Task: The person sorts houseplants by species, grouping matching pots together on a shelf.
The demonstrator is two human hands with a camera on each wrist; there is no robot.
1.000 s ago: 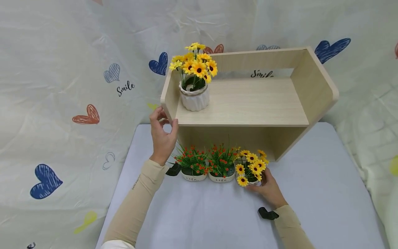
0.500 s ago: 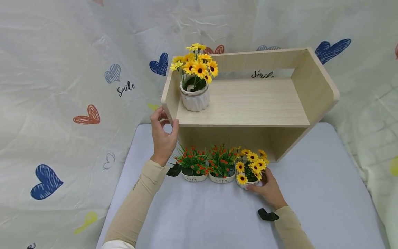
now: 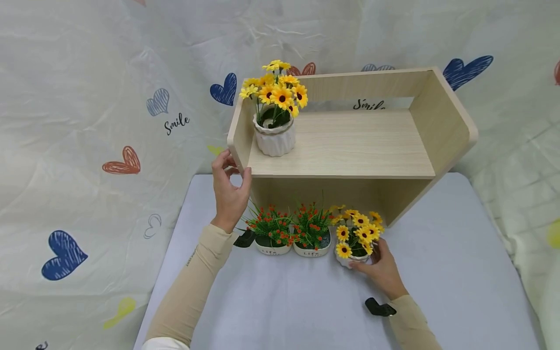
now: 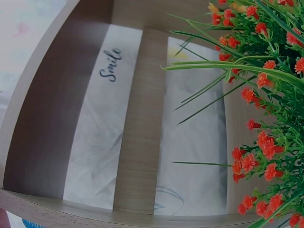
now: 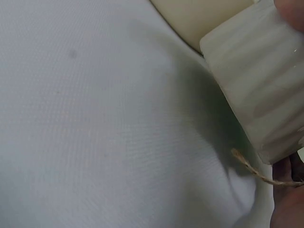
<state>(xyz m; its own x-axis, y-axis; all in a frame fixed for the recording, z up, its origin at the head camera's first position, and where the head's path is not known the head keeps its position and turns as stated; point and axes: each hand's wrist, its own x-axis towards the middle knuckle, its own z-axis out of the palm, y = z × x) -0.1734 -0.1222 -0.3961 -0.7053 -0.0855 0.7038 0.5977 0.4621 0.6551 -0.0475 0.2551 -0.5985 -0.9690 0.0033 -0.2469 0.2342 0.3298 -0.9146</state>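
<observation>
My right hand (image 3: 385,272) holds a potted yellow sunflower plant (image 3: 361,233) at the front right of a light wooden shelf (image 3: 350,146). In the right wrist view its ribbed white pot (image 5: 256,90) lies between thumb and fingers, with a shadow on the cloth beside it and a piece of twine (image 5: 256,172) sticking out. My left hand (image 3: 230,199) grips the shelf's left side panel, thumb on the front edge. Two oval white pots of red flowers, a left one (image 3: 273,250) and a middle one (image 3: 312,252), stand in line before the lower compartment.
Another sunflower pot (image 3: 274,138) stands on the upper board at the left end. The shelf stands on a table with a white cloth (image 3: 280,301). Behind it hangs a pale backdrop (image 3: 87,97) printed with hearts. Red flowers (image 4: 266,142) fill the right of the left wrist view.
My right hand has shifted slightly to the right with the sunflower pot, widening the gap to the middle red-flowered pot. The left hand stays on the shelf panel.
</observation>
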